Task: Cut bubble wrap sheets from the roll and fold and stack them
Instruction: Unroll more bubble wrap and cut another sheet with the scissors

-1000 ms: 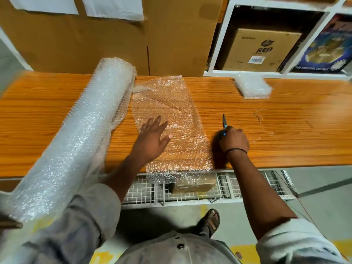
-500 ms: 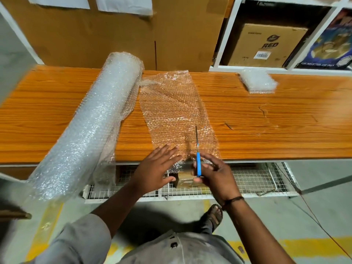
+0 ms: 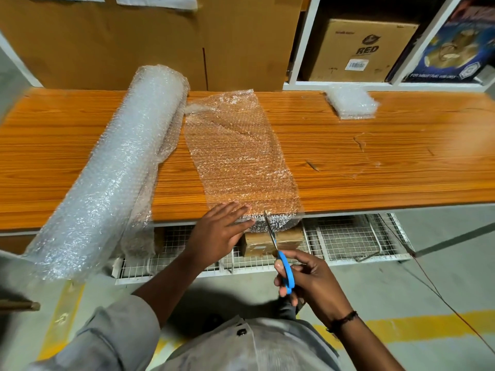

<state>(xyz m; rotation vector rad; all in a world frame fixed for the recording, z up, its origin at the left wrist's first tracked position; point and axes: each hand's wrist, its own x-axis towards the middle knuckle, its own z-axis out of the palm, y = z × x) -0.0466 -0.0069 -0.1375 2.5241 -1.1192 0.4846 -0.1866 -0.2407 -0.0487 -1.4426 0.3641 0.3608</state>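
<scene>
Bubble wrap sheet is lying across table, near edge overhanging. L hand is pressing it, fingers straight, slightly spread; R hand is gripping scissors — blades sitting beside L fingertips could nick them, or slack film bunch.

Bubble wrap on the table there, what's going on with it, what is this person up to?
A person is cutting a sheet off the bubble wrap roll, which lies at the left of the wooden table. The left hand presses flat on the unrolled sheet at the table's front edge. The right hand holds blue-handled scissors, blades at the sheet's overhanging near edge; the cut looks barely begun. A folded stack sits far right.
</scene>
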